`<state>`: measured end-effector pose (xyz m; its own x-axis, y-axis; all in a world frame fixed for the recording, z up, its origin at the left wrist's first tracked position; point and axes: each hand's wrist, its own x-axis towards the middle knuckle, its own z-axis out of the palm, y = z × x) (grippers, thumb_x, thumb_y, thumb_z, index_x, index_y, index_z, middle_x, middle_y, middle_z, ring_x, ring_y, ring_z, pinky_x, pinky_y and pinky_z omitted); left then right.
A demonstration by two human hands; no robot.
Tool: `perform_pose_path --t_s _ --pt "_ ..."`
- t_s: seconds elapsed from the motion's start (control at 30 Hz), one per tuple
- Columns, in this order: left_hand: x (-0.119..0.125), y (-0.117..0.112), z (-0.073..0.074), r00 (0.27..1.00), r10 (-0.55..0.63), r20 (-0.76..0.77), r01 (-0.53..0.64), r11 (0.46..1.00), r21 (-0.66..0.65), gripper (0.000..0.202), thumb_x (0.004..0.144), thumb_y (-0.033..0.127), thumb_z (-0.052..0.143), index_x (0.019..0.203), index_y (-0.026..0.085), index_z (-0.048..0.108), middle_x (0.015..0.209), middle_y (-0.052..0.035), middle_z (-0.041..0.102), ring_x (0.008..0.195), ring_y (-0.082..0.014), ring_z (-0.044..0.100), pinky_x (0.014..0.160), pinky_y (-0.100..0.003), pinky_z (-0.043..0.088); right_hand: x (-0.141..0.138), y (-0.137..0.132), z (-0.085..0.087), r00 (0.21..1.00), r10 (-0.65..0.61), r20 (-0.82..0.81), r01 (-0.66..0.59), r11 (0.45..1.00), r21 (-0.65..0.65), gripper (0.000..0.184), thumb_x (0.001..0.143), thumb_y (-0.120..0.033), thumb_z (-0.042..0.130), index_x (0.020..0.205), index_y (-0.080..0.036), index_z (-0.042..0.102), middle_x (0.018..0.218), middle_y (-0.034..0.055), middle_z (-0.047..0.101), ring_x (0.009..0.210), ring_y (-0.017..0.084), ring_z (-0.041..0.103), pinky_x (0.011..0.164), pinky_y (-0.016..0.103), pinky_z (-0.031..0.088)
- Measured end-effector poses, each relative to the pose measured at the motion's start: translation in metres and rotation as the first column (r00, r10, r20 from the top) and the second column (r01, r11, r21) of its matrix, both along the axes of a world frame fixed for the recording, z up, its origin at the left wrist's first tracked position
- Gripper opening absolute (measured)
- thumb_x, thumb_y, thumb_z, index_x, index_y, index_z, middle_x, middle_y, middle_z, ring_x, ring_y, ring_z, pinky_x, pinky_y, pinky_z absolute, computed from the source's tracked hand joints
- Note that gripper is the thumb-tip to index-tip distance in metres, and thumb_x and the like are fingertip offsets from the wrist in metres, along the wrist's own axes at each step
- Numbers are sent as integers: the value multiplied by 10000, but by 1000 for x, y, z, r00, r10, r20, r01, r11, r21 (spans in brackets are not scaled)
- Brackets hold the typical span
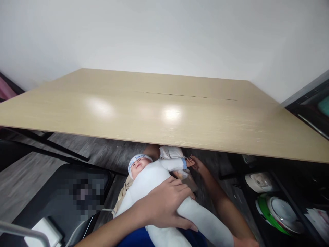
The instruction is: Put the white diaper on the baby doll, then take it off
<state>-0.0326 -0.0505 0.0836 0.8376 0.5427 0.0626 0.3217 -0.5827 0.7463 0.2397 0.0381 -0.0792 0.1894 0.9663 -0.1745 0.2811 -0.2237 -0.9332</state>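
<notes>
A baby doll (151,178) in a white suit and a white cap with blue lettering lies on its back across my lap, just below the table's near edge. My left hand (164,204) lies over its belly with the fingers wrapped round its body. My right hand (198,164) reaches forward under the table edge and pinches the doll's small raised hand by its blue cuff (184,163). The doll's legs (205,219) point toward my right forearm.
A long light wooden table (164,113) fills the middle of the view, against a white wall. A white soft packet (169,152) sits under its edge behind the doll. A black chair (51,199) stands at left. Low shelves at right hold white and green bowls (277,211).
</notes>
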Motion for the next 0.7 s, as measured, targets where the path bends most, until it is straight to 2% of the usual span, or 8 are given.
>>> perform_pose_path --t_s 0.17,0.23,0.33,0.4,0.47,0.53,0.63,0.7 --pt "0 1 0 998 -60 13 59 998 35 573 921 724 790 1251 261 714 1134 -45 778 1116 -285 710 1062 -412 458 14 1 10 999 -23 33 22 1000 2 612 1015 -745 569 1151 -189 784 1095 149 802 1067 325 764 965 518 625" --pt "0 0 -2 997 -74 28 73 997 38 567 909 727 798 1227 264 724 1103 -39 774 1100 -278 713 1063 -408 453 12 1 27 998 35 53 -38 998 45 658 976 -779 540 1139 -196 798 1166 172 808 1158 356 748 1035 524 589" --pt "0 -1 -4 995 -88 41 87 996 31 552 907 714 806 1235 276 728 1141 -40 780 1128 -283 713 1075 -413 452 -4 -5 62 971 222 86 -231 967 111 530 935 -685 686 1201 -245 815 1295 122 796 1243 322 713 1117 461 535" --pt "1 -2 -3 996 -86 33 85 996 36 557 902 712 812 1243 280 728 1164 -43 777 1138 -289 707 1088 -424 458 -23 -9 86 877 440 193 -464 879 106 491 911 -592 780 1280 -270 806 1329 95 783 1258 315 692 1137 447 509" --pt "-1 -5 2 998 -59 32 57 997 49 558 915 711 802 1269 287 726 1196 -49 767 1151 -293 699 1107 -444 472 -44 -10 105 670 648 362 -697 717 8 514 933 -516 782 1371 -249 757 1351 108 768 1268 330 677 1136 460 497" --pt "-9 -11 7 999 -3 53 0 999 47 519 971 672 766 1347 319 706 1330 -57 741 1245 -303 676 1162 -465 477 -64 -8 118 498 740 452 -797 596 -99 463 954 -432 751 1364 -216 729 1295 117 776 1203 334 699 1066 446 523" --pt "-41 -32 0 971 205 120 -210 977 34 412 1076 510 679 1460 370 632 1546 -77 638 1436 -331 589 1249 -516 468 -84 -8 134 451 733 509 -805 580 -123 315 950 -341 729 1236 -210 727 1175 101 786 1061 311 723 928 393 539" --pt "-76 -51 -23 870 457 186 -467 884 9 344 1110 410 609 1452 370 596 1491 -109 647 1421 -337 603 1210 -548 523 -91 -12 147 424 691 585 -806 582 -104 264 973 -327 705 1212 -214 706 1187 106 771 1086 318 708 929 395 524"
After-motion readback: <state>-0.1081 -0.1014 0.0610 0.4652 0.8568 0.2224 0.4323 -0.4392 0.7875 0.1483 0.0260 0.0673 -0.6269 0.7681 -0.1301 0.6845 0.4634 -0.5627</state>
